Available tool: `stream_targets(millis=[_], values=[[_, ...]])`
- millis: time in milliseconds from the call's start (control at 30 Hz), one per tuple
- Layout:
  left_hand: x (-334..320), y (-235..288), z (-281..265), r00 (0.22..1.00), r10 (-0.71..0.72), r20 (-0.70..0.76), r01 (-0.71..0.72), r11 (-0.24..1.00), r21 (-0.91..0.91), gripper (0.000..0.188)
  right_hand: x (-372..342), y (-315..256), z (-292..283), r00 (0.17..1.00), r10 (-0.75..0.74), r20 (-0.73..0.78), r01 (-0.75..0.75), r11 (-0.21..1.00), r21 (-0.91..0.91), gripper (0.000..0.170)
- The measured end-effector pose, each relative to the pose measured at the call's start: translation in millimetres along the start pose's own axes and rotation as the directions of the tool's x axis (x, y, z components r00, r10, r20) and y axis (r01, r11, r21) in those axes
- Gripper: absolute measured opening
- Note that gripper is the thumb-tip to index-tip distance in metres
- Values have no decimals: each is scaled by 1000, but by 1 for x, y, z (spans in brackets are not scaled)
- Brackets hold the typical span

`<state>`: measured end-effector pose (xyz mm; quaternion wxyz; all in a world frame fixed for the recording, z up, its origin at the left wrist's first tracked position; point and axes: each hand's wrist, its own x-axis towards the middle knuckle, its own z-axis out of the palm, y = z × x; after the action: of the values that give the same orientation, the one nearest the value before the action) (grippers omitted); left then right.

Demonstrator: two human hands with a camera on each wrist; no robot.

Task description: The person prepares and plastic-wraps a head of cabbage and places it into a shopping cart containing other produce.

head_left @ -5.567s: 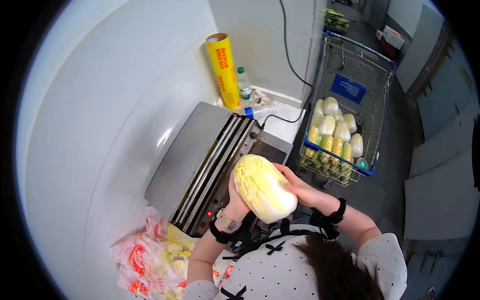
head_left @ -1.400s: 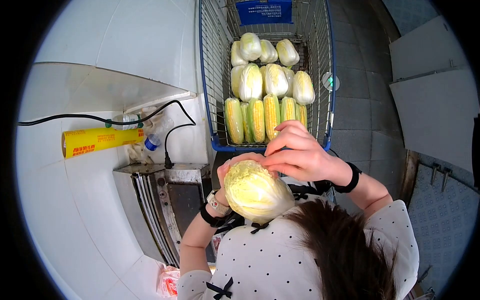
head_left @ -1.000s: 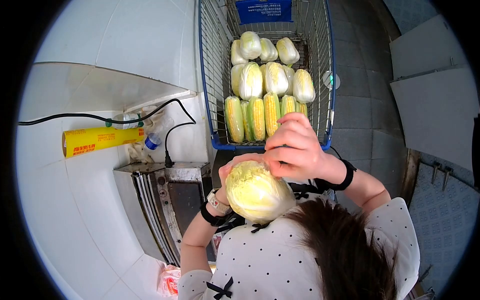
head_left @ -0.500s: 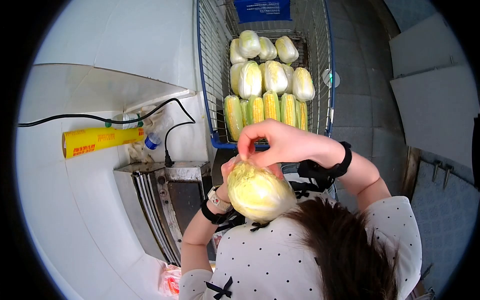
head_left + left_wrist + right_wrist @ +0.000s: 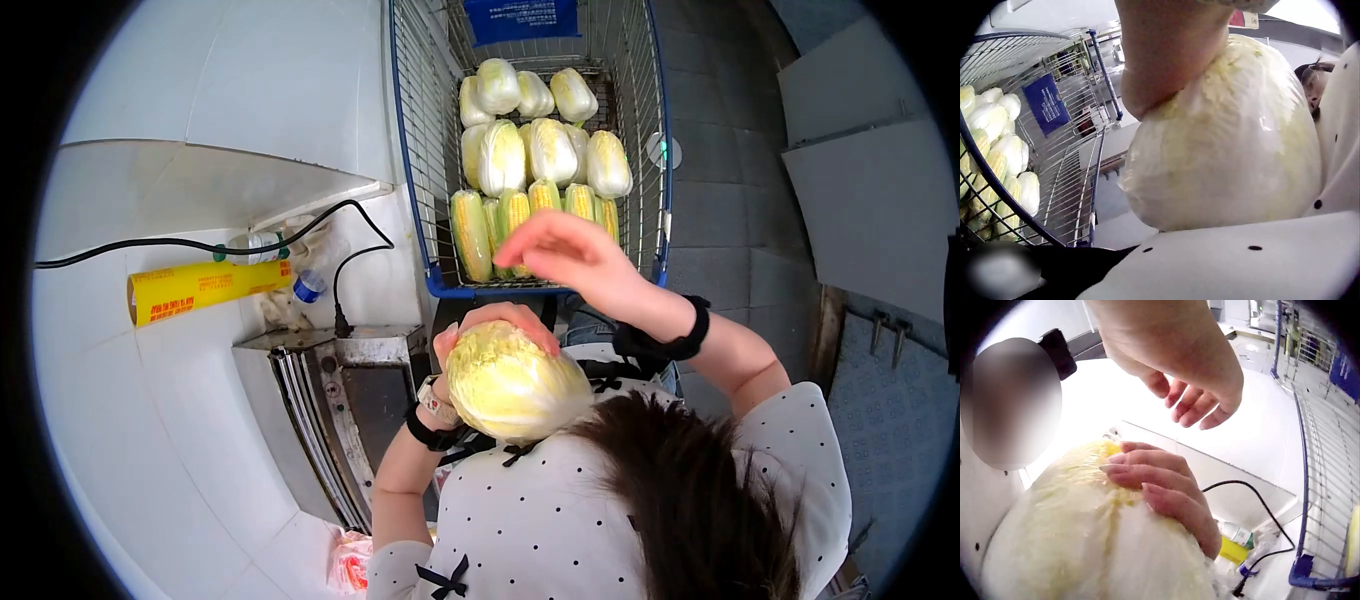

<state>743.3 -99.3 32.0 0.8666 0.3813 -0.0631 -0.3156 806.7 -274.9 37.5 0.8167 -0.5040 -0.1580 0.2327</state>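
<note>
A napa cabbage [image 5: 515, 390] in clear film is held against the person's polka-dot top. My left hand [image 5: 508, 317] grips it from the far side; in the right wrist view the fingers of this left hand [image 5: 1163, 487] curve over the top of the cabbage [image 5: 1085, 531]. Glossy wrap shows on the cabbage [image 5: 1229, 150] in the left wrist view. My right hand [image 5: 570, 258] hovers apart from it, near the cart's close rim, with loosely bent fingers and nothing in them. The right wrist view also has this right hand [image 5: 1179, 362] above the left one.
Ahead stands a blue-rimmed wire cart [image 5: 403, 130] with several wrapped cabbages [image 5: 553, 150] and corn ears [image 5: 470, 235]. To the left are a steel wrapping machine [image 5: 335, 420], a yellow roll [image 5: 205, 290], a black cable [image 5: 130, 243] and a red-and-white plastic bag [image 5: 350, 562].
The person has turned from the machine to the cart with the cabbage. The right hand, at the cabbage's film half a second ago, has lifted away toward the cart.
</note>
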Motion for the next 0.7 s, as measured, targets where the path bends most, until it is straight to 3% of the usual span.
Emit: stream_targets(millis=[67, 133, 167, 267, 333, 500, 600, 700], values=[[-4, 0, 4, 995, -32, -99, 28, 999, -44, 72, -14, -1, -6, 977, -166, 137, 191, 962, -195, 20], [-11, 3, 10, 959, -89, -269, 67, 994, -91, 71, -25, -10, -1, 964, -163, 212, 227, 917, -329, 23], [-11, 2, 5, 984, -82, -157, 66, 992, -105, 70, -28, -10, 3, 967, -183, 178, 242, 877, -414, 25], [-12, 0, 0, 984, -92, -153, 90, 996, -16, 85, -39, -8, 10, 984, -143, 104, 175, 873, -456, 25], [-14, -3, -8, 987, -63, -148, 70, 997, 41, 82, -44, -7, 16, 982, -152, 113, 187, 869, -457, 19], [-21, 2, -1, 993, -1, -114, 13, 994, 104, 77, -48, -16, 20, 926, -340, 164, 366, 705, -608, 12], [-22, -2, 2, 997, 52, -56, -48, 997, 65, 79, -51, -12, 20, 965, -253, 73, 254, 824, -506, 12], [-29, 1, 13, 981, 43, -189, -22, 993, 113, 82, -51, -6, 19, 992, -125, -14, 107, 899, -425, 13]])
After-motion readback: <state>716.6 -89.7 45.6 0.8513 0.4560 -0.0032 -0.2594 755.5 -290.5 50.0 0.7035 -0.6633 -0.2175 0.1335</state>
